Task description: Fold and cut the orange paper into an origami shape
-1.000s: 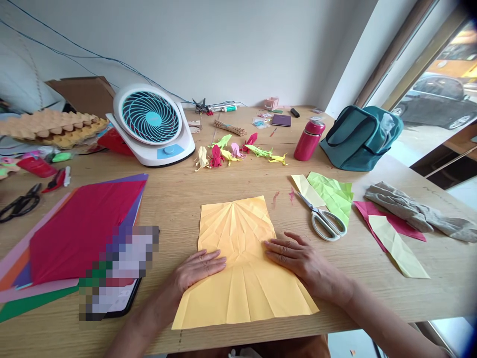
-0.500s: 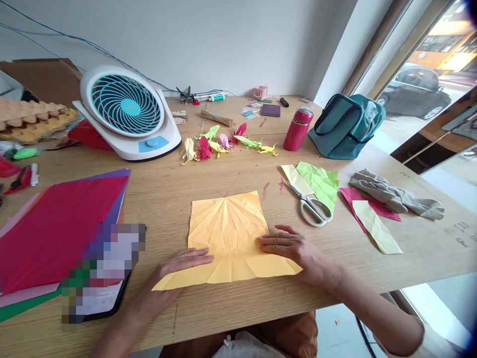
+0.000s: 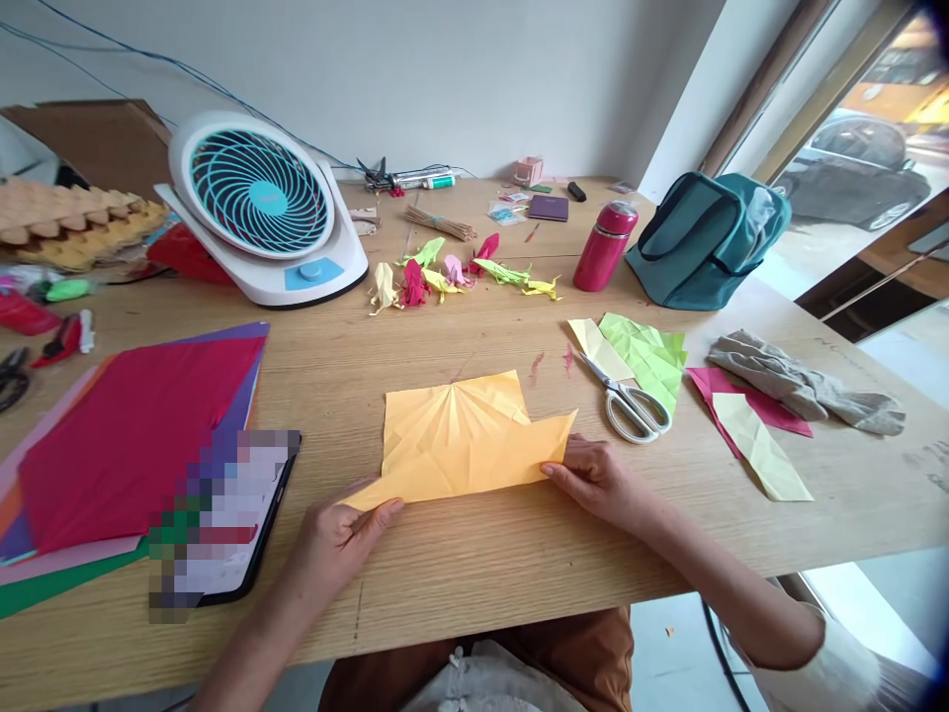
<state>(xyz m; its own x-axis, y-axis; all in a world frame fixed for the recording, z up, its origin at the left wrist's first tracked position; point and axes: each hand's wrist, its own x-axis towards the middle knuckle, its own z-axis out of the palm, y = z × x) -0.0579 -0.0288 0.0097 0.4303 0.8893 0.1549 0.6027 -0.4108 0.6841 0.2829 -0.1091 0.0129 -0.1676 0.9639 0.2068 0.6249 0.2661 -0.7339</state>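
A creased yellow-orange sheet of paper [image 3: 456, 440] lies on the wooden table in front of me, with fold lines fanning out from its far edge. Its near part is turned up and over toward the far side. My left hand [image 3: 348, 539] pinches the left end of that folded edge, thumb on top. At the right end, my right hand [image 3: 597, 475] grips the paper between thumb and fingers, and a pointed corner stands up beside it. White-handled scissors [image 3: 634, 410] rest to the right of the sheet.
Left are stacked coloured papers [image 3: 140, 435] and a phone [image 3: 237, 534]. Behind stand a fan [image 3: 259, 208], several small folded paper figures [image 3: 460, 277], a red bottle [image 3: 604, 247] and a teal bag [image 3: 693, 242]. Green paper [image 3: 648, 356] and a grey cloth [image 3: 801, 386] lie right.
The sheet's near strip, flat on the table before, is now folded up and away from me. My hands went from lying flat on the paper to pinching its ends.
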